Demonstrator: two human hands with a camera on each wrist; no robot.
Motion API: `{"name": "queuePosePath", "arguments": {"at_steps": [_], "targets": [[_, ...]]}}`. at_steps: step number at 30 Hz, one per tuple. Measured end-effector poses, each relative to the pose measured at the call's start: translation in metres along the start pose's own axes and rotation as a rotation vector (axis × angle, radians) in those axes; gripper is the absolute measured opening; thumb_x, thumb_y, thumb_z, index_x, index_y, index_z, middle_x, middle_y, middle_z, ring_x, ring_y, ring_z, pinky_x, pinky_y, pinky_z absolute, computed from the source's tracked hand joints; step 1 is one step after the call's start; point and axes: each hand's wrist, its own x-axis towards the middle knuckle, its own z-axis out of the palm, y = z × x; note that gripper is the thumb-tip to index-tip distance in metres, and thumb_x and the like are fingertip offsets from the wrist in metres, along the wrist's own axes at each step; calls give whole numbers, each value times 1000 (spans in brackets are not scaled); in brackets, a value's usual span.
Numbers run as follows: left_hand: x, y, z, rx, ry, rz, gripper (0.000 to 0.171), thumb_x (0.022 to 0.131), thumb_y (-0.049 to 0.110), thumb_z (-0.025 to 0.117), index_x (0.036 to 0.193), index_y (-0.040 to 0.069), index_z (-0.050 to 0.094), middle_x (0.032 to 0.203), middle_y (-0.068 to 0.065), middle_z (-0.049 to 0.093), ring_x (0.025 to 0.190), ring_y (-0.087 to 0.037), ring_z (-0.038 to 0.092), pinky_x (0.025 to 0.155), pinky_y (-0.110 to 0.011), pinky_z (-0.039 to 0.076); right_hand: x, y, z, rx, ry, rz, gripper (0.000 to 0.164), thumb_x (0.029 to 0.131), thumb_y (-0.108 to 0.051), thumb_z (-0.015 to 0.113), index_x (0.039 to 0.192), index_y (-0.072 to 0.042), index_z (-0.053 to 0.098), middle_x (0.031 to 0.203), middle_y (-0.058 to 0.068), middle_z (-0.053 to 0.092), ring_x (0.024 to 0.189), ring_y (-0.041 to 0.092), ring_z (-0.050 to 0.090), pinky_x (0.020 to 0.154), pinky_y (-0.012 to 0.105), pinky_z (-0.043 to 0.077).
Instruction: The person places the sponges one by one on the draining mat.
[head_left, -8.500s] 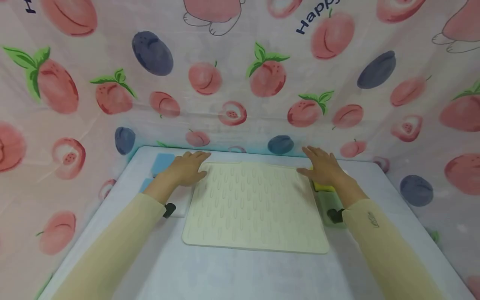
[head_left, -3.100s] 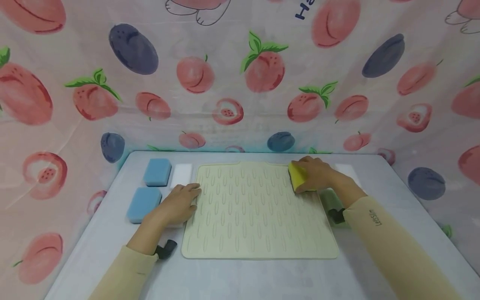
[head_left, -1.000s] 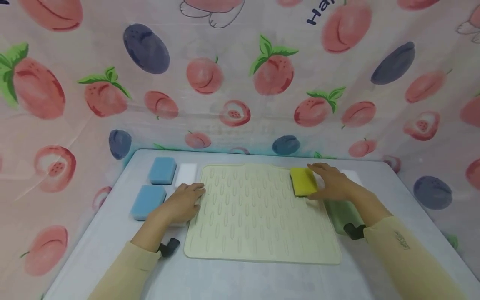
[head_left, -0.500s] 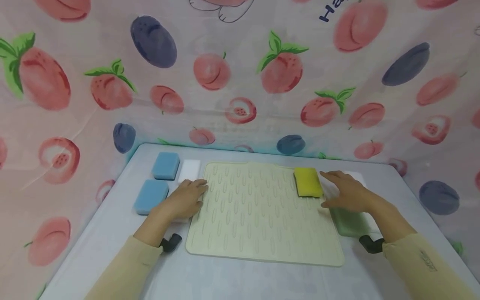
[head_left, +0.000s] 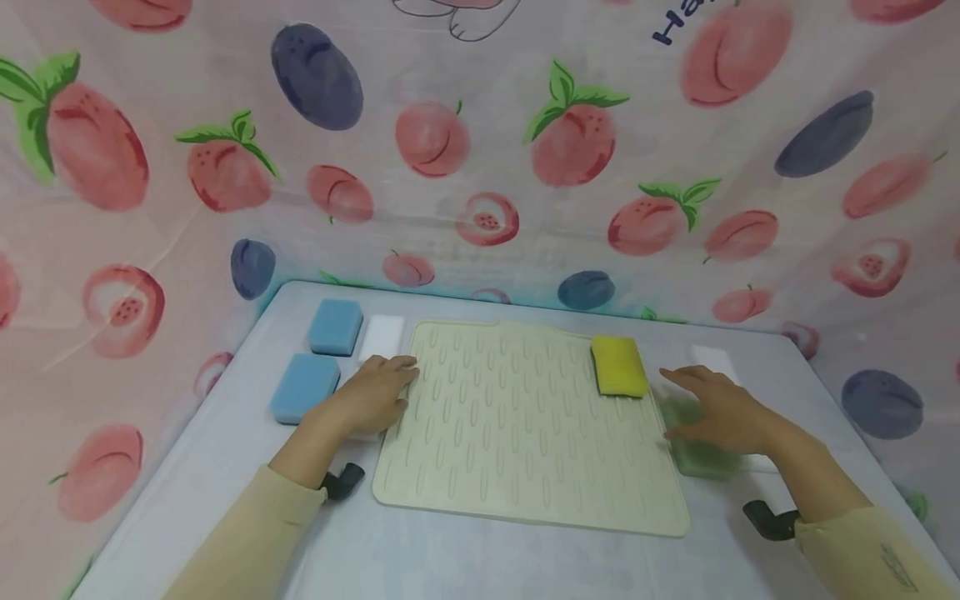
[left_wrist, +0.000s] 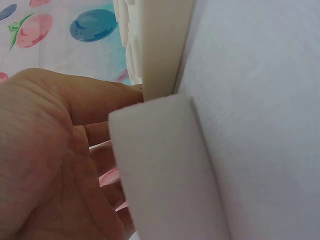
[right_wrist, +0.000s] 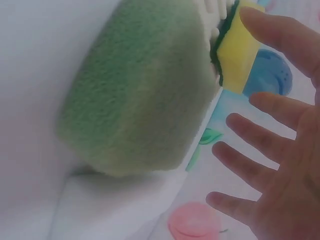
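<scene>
yellow sponge (head_left: 619,367): on the mat (head_left: 517,442), far-right corner; in my grip seconds ago, now free; placement looks done
right hand (head_left: 723,410): backed off, fingers spread wide, holding nothing; near green sponge (head_left: 703,463)
left hand (head_left: 375,393): loose at mat's left edge

Green sponge (head_left: 705,461) partly hidden; lettering (head_left: 663,37) cropped.

The right grip (right_wrist: 292,172) spreads wide near a green sponge (right_wrist: 135,90), with a yellow sponge (right_wrist: 236,60) beyond.
</scene>
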Motion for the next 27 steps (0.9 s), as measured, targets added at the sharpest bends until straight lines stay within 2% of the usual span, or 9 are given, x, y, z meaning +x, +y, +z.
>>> {"name": "queuePosePath", "arguments": {"at_steps": [10, 14, 27], "targets": [[0, 0, 0, 0, 0, -4, 54, 102, 14, 59, 154, 3, 48, 166, -12, 37, 147, -40, 38, 119, -55, 37, -13, 11, 11, -25, 8, 15, 101, 73, -53, 90, 152, -5, 49, 147, 29, 49, 129, 52, 49, 98, 73, 45], [-1, 1, 0, -4, 2, -6, 54, 102, 13, 59, 154, 3, 49, 166, -11, 38, 146, -40, 38, 119, -55, 37, -18, 16, 13, -33, 15, -5, 102, 71, -54, 91, 151, -5, 51, 146, 28, 50, 127, 51, 51, 97, 71, 46], [-1, 1, 0, 0, -2, -12, 54, 102, 14, 59, 154, 4, 48, 167, -10, 37, 146, -38, 39, 119, -54, 37, -23, 24, 21, 5, 2, -24, 109, 66, -53, 93, 154, -7, 48, 149, 25, 46, 129, 53, 46, 96, 75, 44]]}}
